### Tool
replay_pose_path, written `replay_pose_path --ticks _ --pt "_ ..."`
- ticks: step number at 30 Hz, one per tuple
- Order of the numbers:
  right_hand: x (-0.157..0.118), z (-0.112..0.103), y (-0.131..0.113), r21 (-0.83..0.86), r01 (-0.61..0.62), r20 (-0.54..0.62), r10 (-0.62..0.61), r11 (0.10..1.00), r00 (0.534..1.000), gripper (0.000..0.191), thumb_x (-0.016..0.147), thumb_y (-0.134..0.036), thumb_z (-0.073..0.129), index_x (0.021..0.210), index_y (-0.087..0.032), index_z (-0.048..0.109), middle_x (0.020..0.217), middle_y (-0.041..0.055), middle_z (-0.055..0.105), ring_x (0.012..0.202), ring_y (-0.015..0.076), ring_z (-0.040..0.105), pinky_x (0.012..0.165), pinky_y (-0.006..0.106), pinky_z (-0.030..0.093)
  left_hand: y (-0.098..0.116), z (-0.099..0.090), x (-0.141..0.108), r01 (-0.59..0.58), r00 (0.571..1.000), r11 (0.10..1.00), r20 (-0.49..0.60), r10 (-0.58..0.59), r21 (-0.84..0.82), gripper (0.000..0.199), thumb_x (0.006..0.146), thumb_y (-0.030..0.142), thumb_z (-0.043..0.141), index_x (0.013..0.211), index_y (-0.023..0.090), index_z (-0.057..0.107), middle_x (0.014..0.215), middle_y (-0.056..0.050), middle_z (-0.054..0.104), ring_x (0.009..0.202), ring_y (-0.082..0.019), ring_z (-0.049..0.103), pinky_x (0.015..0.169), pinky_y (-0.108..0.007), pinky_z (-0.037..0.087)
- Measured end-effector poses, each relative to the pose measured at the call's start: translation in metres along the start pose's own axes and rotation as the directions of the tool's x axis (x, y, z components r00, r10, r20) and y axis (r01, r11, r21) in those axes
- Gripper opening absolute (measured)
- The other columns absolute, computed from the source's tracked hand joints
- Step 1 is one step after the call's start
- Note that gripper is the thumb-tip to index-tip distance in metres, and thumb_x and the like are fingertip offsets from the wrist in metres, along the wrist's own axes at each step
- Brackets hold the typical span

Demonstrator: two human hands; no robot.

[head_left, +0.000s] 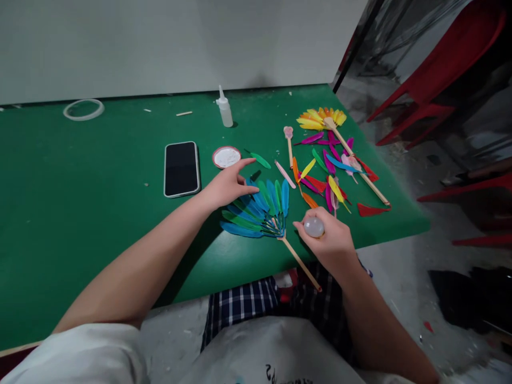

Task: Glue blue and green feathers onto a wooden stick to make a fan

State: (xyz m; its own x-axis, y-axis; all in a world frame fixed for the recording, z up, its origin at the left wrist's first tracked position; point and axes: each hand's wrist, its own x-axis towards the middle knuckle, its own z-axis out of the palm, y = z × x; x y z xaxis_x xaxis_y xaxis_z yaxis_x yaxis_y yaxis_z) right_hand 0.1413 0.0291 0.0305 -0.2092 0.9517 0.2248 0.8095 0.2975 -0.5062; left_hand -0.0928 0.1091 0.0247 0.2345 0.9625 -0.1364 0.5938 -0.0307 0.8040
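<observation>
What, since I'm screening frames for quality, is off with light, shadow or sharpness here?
Head view: dim, uneven light; soft sheen on the table near its front edge; dark shadow beside the left forearm; the red chair at upper right murky and slanted, likely from wide-angle distortion; print on the shirt not fully legible.

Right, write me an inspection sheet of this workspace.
Surface: green tabletop, small pale scraps scattered on it.
Work things: blue-and-green feather fan at the near edge, handle overhanging; yellow-orange fan at far right; upright nozzle bottle.
Clutter: loose feathers and red tassels on the right; phone, red-rimmed round dish, pale ring.
Hands: left hand spread at the near fan's feathers; right hand gripping a rounded translucent object, mostly hidden.
Cables: nothing seen.
Surroundings: red chairs right, debris on the floor.
</observation>
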Motion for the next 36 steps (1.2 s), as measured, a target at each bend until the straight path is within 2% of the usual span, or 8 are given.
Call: replay_pose_path --ticks 4,9,13,17,21,30,33,36 --pt "-0.002 -0.001 0.0 -0.049 0.101 -0.048 -0.103 0.994 0.993 0.008 0.073 -0.028 0.054 0.078 -0.021 0.054 0.073 -0.0023 0.062 0.068 0.0116 0.057 0.066 0.023 0.038 0.0 0.003 0.0 -0.005 1.0 1.0 0.005 0.005 -0.003 0.073 0.066 0.027 0.066 0.129 0.021 0.031 0.05 0.008 0.04 0.044 -0.006 0.034 0.046 -0.018 0.028" --pt "-0.006 0.002 0.0 -0.132 0.218 -0.031 -0.224 0.967 0.974 0.02 0.074 -0.028 0.053 0.09 -0.02 0.06 0.075 0.0009 0.064 0.07 0.0143 0.057 0.07 0.026 0.038 0.001 0.008 0.0 -0.006 1.0 1.0 0.014 0.006 -0.013 0.072 0.066 0.026 0.066 0.129 0.021 0.032 0.05 0.007 0.041 0.044 -0.006 0.035 0.045 -0.018 0.027" --pt "-0.009 0.003 -0.001 -0.171 0.336 0.146 -0.314 0.926 0.938 0.031 0.074 -0.022 0.048 0.103 -0.019 0.059 0.075 0.0015 0.063 0.071 0.0151 0.056 0.071 0.029 0.035 0.001 0.01 0.0 -0.002 1.0 1.0 0.008 0.002 -0.011 0.072 0.065 0.027 0.066 0.128 0.021 0.033 0.05 0.007 0.041 0.044 -0.006 0.035 0.046 -0.018 0.027" --pt "-0.009 0.005 -0.003 -0.176 0.418 0.357 -0.338 0.891 0.871 0.041 0.073 -0.018 0.043 0.112 -0.017 0.054 0.073 0.0022 0.064 0.066 0.0139 0.054 0.07 0.031 0.031 0.001 0.011 -0.001 -0.006 1.0 1.0 0.003 0.006 -0.007 0.071 0.065 0.028 0.066 0.128 0.022 0.034 0.049 0.007 0.041 0.045 -0.007 0.035 0.046 -0.019 0.028" --pt "-0.007 0.009 -0.003 -0.173 0.443 0.431 -0.337 0.88 0.837 0.047 0.071 -0.018 0.043 0.117 -0.016 0.051 0.072 0.0035 0.064 0.061 0.0129 0.052 0.065 0.031 0.027 0.0 0.011 0.0 -0.005 1.0 1.0 0.006 0.005 0.004 0.072 0.064 0.028 0.066 0.128 0.022 0.034 0.048 0.008 0.038 0.044 -0.008 0.035 0.046 -0.02 0.027" --pt "-0.005 0.01 -0.005 -0.169 0.455 0.429 -0.35 0.874 0.832 0.052 0.068 -0.015 0.042 0.119 -0.016 0.05 0.07 0.0032 0.062 0.058 0.012 0.047 0.062 0.031 0.025 0.0 0.009 -0.001 0.005 1.0 1.0 0.019 -0.005 0.024 0.072 0.064 0.029 0.066 0.128 0.022 0.034 0.047 0.008 0.04 0.044 -0.008 0.036 0.045 -0.019 0.028" --pt "-0.006 0.012 -0.004 -0.174 0.446 0.451 -0.331 0.878 0.829 0.053 0.067 -0.016 0.043 0.12 -0.017 0.049 0.071 0.0026 0.062 0.057 0.0121 0.047 0.062 0.031 0.025 -0.002 0.007 0.0 0.018 1.0 1.0 0.021 -0.018 0.0 0.065 0.07 0.032 0.06 0.128 0.021 0.034 0.052 0.005 0.048 0.047 -0.009 0.043 0.046 -0.019 0.032" --pt "-0.006 0.014 -0.002 -0.175 0.447 0.452 -0.332 0.877 0.828 0.053 0.068 -0.019 0.044 0.12 -0.018 0.048 0.072 0.0023 0.062 0.057 0.0119 0.046 0.063 0.031 0.025 -0.004 0.002 0.003 0.065 0.997 0.993 -0.034 -0.069 -0.1 0.052 0.079 0.033 0.048 0.127 0.018 0.035 0.063 0.0 0.058 0.058 -0.012 0.055 0.056 -0.021 0.04"
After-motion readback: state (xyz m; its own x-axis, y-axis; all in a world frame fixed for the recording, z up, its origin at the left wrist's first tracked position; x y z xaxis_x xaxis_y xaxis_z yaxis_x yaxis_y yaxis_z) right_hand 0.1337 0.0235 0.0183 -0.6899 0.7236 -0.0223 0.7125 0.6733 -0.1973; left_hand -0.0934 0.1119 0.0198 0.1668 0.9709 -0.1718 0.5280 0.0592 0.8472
